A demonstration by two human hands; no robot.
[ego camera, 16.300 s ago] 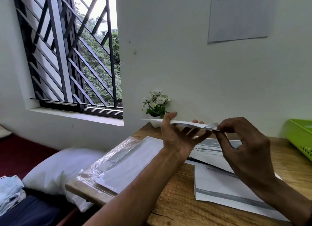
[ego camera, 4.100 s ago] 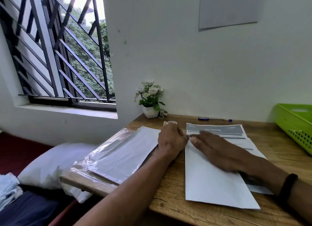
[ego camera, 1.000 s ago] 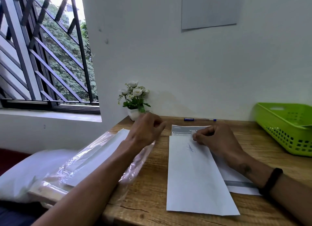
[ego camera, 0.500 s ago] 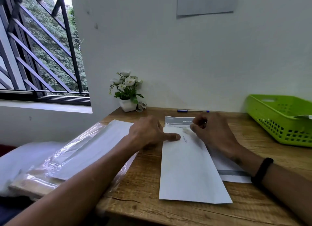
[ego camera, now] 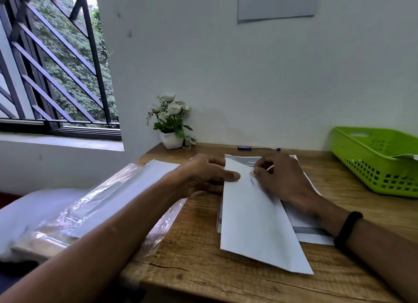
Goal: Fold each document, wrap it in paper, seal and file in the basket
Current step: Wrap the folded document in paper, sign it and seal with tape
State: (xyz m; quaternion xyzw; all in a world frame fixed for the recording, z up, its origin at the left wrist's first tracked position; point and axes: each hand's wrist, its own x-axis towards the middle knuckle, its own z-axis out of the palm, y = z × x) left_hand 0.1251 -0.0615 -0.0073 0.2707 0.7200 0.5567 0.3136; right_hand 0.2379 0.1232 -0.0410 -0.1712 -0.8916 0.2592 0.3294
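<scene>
Since half a second earlier left hand (ego camera: 203, 175) had slid onto wrapped packet (ego camera: 255, 214), fingers flat; right hand (ego camera: 281, 180), fingers pinching tape, risked a crooked seal if paper crept.

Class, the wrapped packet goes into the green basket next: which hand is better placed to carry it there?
Right. The right hand rests on the packet, on the green basket side.

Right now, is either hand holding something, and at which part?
Left hand pins the white wrapped paper flat at its upper left edge. Right hand pinches something small; cannot tell what.
</scene>
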